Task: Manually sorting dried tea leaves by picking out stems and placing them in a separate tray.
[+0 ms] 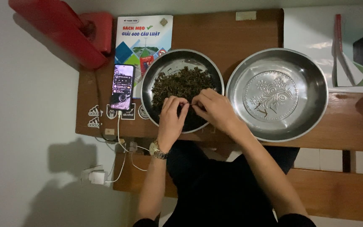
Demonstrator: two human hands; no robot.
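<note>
Dried leaves heaped in left metal bowl on tabletop | left hand and right hand pinching one small piece together over pile | right metal bowl empty, so sorting looks barely started | phone beside.

Head view, looking straight down. Both hands work over a metal bowl holding a heap of dark dried leaves. Left hand and right hand meet fingertip to fingertip, pinching a small piece between them; each grip is closed. A gold wristwatch sits on the left wrist. Just beside, right, an empty embossed metal basin. On the wooden counter: lit phone, booklet, red case.
</note>
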